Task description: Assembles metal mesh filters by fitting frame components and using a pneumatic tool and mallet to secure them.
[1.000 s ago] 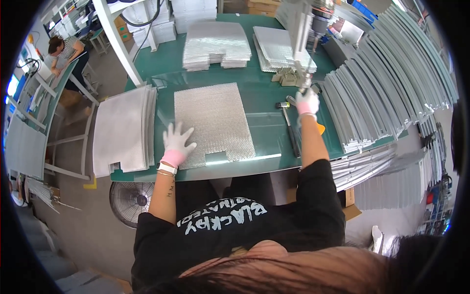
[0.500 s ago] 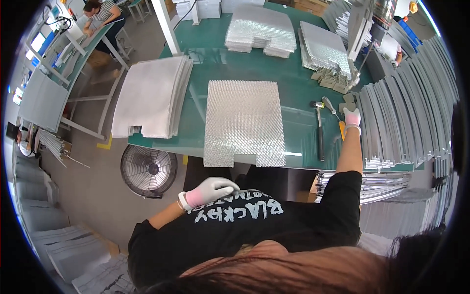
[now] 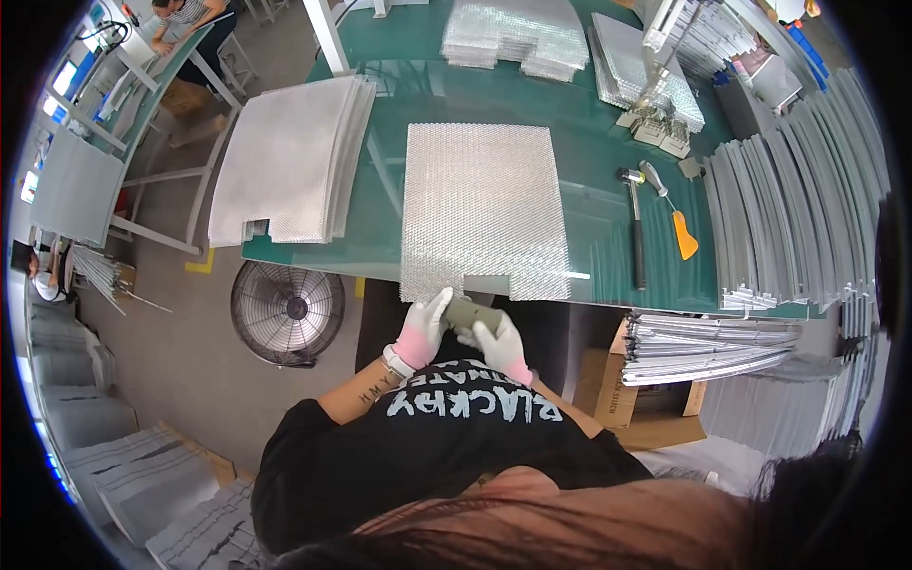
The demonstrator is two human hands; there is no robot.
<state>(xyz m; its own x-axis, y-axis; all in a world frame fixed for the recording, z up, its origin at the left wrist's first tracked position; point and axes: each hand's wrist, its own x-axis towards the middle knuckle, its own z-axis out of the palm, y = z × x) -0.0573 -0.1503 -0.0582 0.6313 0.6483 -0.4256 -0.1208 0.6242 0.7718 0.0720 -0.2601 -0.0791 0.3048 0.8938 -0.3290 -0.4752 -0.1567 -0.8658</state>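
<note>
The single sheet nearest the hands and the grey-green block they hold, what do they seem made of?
The single sheet looks like metal, perhaps aluminium: silvery, with a fine, glinting cell pattern. The grey-green block, between left hand and right hand, looks matt, showing no metallic shine; foam, rubber or stone all seem possible.

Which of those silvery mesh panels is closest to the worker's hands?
The single panel, its notched edge nearest the left hand and right hand; the others lie in stacks farther off.
</note>
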